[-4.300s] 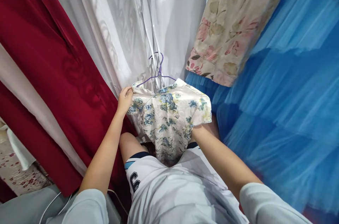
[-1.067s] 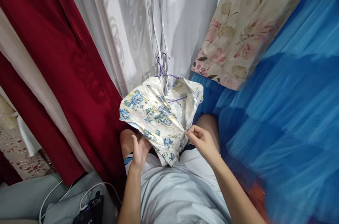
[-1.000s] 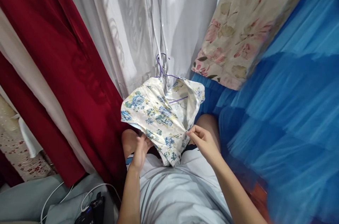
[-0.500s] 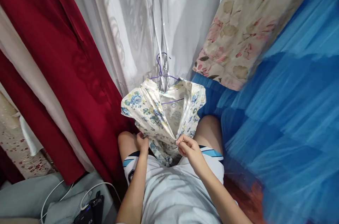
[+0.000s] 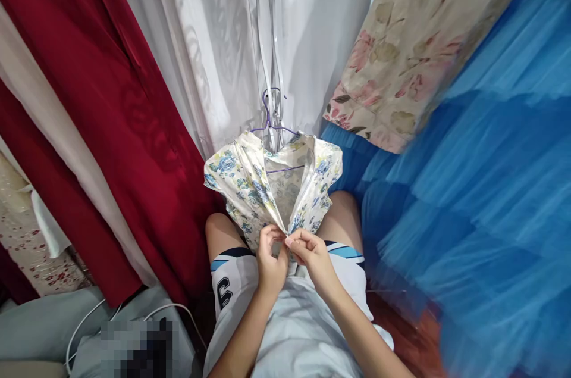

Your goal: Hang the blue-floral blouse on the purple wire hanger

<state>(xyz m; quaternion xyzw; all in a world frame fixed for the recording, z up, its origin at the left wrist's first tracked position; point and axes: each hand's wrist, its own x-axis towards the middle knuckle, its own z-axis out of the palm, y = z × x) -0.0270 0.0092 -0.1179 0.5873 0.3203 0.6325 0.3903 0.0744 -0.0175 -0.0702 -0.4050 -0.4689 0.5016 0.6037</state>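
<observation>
A white sleeveless-looking garment with blue and yellow flowers (image 5: 243,187) hangs on a purple hanger (image 5: 267,121) in front of my lap. Its front zipper (image 5: 303,190) is undone in a V from the neck down to my fingers. My right hand (image 5: 311,252) pinches the zipper at the bottom of the V; the small pull is mostly covered by the fingertips. Close beside it, my left hand (image 5: 273,259) grips the garment's cloth at the zipper's left edge. Both hands hide the lower part of the garment.
White drapery (image 5: 312,38) with dangling straps (image 5: 270,38) hangs behind the hanger. Red cloth (image 5: 134,146) falls at the left. A pink-flowered cloth (image 5: 379,68) and layered blue tulle (image 5: 468,199) fill the right. White cables (image 5: 178,306) lie on a grey seat (image 5: 44,324), lower left.
My left hand has moved right and up from the garment's left side to the zipper, beside my right hand. The garment and right hand have shifted slightly left.
</observation>
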